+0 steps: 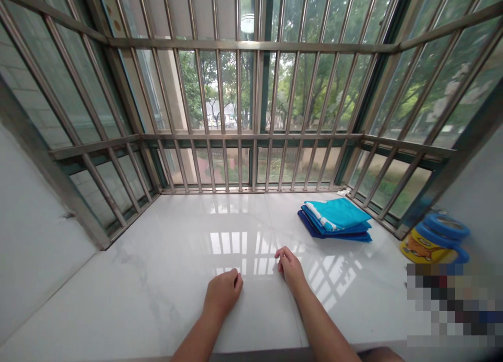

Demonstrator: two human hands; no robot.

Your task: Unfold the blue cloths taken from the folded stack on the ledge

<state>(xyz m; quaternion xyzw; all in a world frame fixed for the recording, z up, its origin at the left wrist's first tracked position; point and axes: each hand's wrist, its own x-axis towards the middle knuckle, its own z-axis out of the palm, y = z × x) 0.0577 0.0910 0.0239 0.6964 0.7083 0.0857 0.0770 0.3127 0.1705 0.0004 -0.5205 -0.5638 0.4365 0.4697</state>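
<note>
Our two hands were at the sill point(176, 320), near the folded cloths point(338, 215).

We had the left hand point(223, 294) curled into a loose fist and the right hand point(290, 265) partly closed, fingers bent, both empty. The cloths, light blue above dark blue, lay stacked on the white sill beyond the right hand and to its right, near the metal bars point(291, 116). A yellow and blue mug point(432, 239) stood farther right, by the wall point(477, 186).
</note>
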